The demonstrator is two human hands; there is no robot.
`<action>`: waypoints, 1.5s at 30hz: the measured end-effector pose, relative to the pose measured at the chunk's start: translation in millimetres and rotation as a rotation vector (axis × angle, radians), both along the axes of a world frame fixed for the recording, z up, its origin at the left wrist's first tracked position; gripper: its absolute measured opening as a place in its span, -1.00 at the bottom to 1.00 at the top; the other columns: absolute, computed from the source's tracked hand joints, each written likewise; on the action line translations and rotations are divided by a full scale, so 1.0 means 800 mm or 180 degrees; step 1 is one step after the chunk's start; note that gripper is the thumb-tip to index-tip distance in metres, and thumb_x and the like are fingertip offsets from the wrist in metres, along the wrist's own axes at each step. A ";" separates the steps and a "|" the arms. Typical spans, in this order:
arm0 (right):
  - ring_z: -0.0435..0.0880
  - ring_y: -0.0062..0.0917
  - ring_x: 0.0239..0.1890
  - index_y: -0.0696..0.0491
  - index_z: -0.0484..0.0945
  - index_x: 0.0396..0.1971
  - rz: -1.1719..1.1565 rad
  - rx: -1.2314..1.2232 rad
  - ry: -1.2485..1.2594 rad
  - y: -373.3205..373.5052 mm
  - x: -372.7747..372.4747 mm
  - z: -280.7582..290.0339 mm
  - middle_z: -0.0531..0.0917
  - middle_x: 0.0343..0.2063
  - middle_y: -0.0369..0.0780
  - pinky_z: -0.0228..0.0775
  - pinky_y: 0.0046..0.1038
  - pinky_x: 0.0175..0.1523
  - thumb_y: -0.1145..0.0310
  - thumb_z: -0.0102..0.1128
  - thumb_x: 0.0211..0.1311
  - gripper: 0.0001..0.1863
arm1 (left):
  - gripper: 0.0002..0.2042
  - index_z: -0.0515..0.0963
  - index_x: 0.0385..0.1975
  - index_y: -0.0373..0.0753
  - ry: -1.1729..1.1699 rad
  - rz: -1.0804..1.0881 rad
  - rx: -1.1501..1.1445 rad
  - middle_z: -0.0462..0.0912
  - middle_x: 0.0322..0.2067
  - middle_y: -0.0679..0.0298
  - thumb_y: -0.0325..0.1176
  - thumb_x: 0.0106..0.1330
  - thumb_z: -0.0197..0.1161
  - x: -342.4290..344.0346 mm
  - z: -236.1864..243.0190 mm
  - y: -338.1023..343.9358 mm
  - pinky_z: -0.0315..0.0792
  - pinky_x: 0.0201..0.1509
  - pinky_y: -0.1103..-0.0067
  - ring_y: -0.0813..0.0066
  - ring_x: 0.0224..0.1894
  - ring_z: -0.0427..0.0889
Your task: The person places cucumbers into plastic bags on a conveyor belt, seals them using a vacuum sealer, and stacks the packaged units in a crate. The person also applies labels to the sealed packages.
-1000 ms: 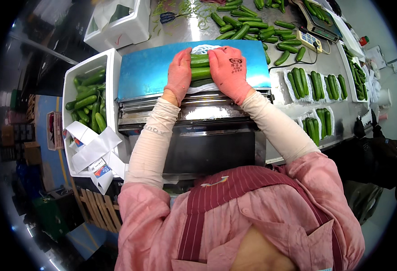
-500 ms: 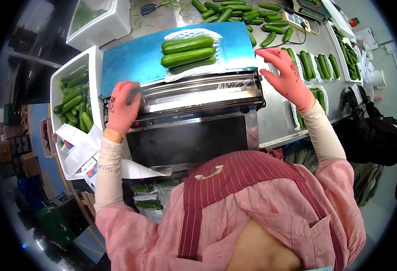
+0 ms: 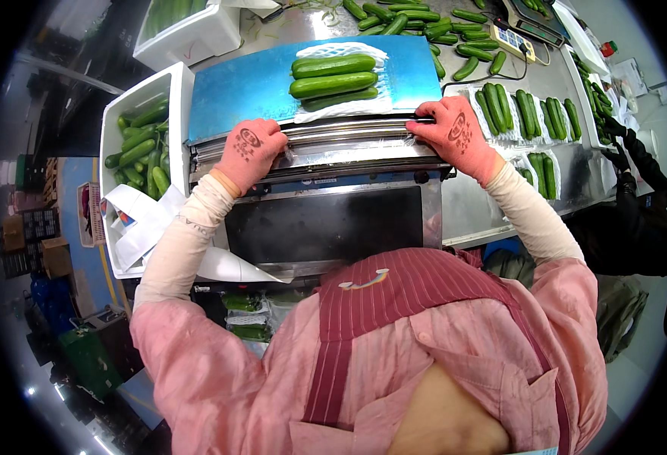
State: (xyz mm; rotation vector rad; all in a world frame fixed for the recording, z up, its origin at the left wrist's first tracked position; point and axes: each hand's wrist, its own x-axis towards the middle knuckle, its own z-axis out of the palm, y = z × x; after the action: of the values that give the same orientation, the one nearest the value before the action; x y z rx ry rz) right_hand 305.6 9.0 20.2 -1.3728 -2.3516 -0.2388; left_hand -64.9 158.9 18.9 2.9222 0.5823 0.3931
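Note:
My left hand, in a pink glove, is closed at the left end of the metal rollers of a film wrapping machine. At the right end my right hand, gloved alike, pinches with its fingers bent. Clear plastic film glints along the rollers between them; its edge runs into both hands, though the fingertips are partly hidden. Just beyond the rollers, several cucumbers lie side by side on a white foam net. The net rests on the machine's blue top plate.
A white foam box of cucumbers stands left, with a white paper strip trailing from it. Loose cucumbers and a power strip lie at the back. Netted cucumber groups sit right; a co-worker's dark-gloved hand is beyond.
Both hands have come in to the rollers and closed, the left moving right and the right moving inward. The co-worker's dark gloves have shifted toward the box at the right.

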 end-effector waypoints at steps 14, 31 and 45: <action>0.69 -0.46 -0.22 0.25 0.55 -0.18 -0.0325 0.0113 0.4877 -0.034 -0.052 0.136 0.56 -0.18 -0.14 0.50 -0.48 -0.01 0.58 0.05 0.39 -0.87 | -0.86 0.45 -0.13 -0.28 -0.3898 0.0824 -0.3063 0.57 0.02 0.06 -0.36 0.48 0.15 0.032 0.144 -0.038 0.63 0.08 0.22 0.14 -0.09 0.71; 0.59 -0.23 -0.16 0.08 0.68 -0.47 -0.1545 -0.0252 0.1677 0.120 -0.029 -0.033 0.65 -0.24 -0.18 0.39 -0.21 -0.03 0.10 0.13 0.32 -0.64 | -0.54 0.48 0.15 -0.27 -0.1246 0.1258 -0.2401 0.65 0.00 0.12 -0.02 0.50 0.05 0.093 -0.021 0.095 0.39 0.22 0.50 0.24 0.11 0.59; 0.44 -0.58 -0.50 0.12 0.44 -0.14 -0.1266 -0.1493 0.4686 0.105 -0.071 -0.027 0.52 -0.48 -0.26 0.38 -0.48 -0.35 0.16 -0.05 0.51 -0.70 | -0.73 0.54 -0.05 -0.32 -0.3073 0.1460 -0.3310 0.52 0.05 0.19 -0.22 0.50 0.11 0.095 -0.066 0.084 0.30 0.26 0.53 0.42 0.11 0.45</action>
State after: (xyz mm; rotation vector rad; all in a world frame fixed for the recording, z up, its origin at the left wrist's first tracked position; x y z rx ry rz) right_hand 249.0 93.0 -1.3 -1.3864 -0.8995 0.9498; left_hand 11.3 225.8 -34.1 1.3700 0.8844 1.0453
